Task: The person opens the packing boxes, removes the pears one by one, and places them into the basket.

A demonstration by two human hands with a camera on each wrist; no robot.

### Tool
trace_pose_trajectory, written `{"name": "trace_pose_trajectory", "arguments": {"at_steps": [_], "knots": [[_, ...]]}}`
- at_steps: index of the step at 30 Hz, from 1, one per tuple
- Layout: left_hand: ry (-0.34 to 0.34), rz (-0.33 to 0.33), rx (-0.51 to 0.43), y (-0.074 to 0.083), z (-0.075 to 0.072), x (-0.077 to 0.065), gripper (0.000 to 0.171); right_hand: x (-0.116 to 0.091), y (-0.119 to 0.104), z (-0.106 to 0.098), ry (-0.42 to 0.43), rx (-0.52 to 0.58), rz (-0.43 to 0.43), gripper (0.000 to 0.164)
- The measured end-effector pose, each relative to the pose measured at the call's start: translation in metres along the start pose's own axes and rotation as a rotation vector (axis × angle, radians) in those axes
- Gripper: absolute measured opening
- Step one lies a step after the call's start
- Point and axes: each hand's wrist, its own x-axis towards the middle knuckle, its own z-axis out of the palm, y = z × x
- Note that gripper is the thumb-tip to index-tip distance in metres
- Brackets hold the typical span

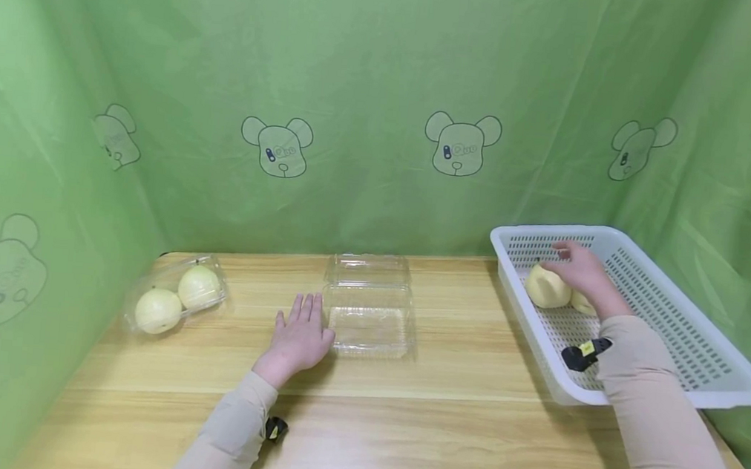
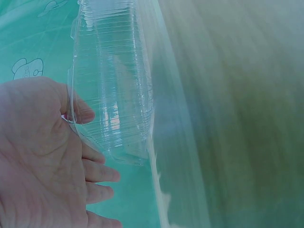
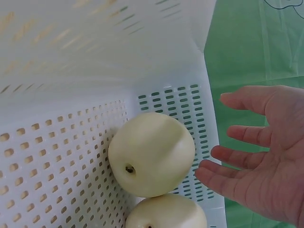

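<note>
My left hand (image 1: 301,336) is at the left edge of a clear plastic clamshell box (image 1: 368,323), which stands with its lid up. In the left wrist view the thumb overlaps the clear wall (image 2: 111,95) while the other fingers extend straight. Over the white basket (image 1: 684,306) is my right hand (image 1: 583,271), fingers spread and slightly bent, holding nothing. Just beside it sits a pale yellow pear (image 3: 152,154), with a second pear (image 3: 166,211) touching it on the basket's perforated floor. The right wrist view shows a gap between the fingertips and the nearer pear.
Another clear box (image 1: 209,298) at the left holds two pale round fruits (image 1: 158,311). Green curtains (image 1: 372,115) with printed bear heads enclose the wooden table (image 1: 438,434) at the back and sides. The basket's raised rim (image 1: 521,337) surrounds the pears.
</note>
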Motion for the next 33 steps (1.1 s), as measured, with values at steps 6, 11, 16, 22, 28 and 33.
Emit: {"name": "trace_pose_trajectory", "arguments": {"at_steps": [6, 11, 16, 22, 28, 33], "knots": [[0.003, 0.002, -0.001, -0.001, 0.001, 0.001, 0.071, -0.004, -0.004, -0.002, 0.007, 0.02, 0.006, 0.071], [0.003, 0.005, 0.001, -0.001, 0.001, 0.002, 0.071, -0.004, -0.006, -0.003, 0.029, 0.054, -0.007, 0.074], [-0.001, 0.004, 0.007, -0.001, 0.0, 0.003, 0.071, -0.006, -0.011, -0.006, 0.048, 0.062, -0.015, 0.074], [-0.002, 0.005, 0.007, -0.001, -0.002, 0.002, 0.07, -0.014, -0.024, -0.011, 0.071, 0.115, -0.015, 0.073], [-0.002, 0.002, 0.008, -0.001, -0.002, 0.002, 0.07, -0.022, -0.031, -0.013, 0.094, 0.206, -0.043, 0.073], [-0.004, 0.001, 0.007, -0.001, -0.002, 0.002, 0.071, -0.027, -0.036, -0.014, 0.117, 0.258, -0.067, 0.073]]}}
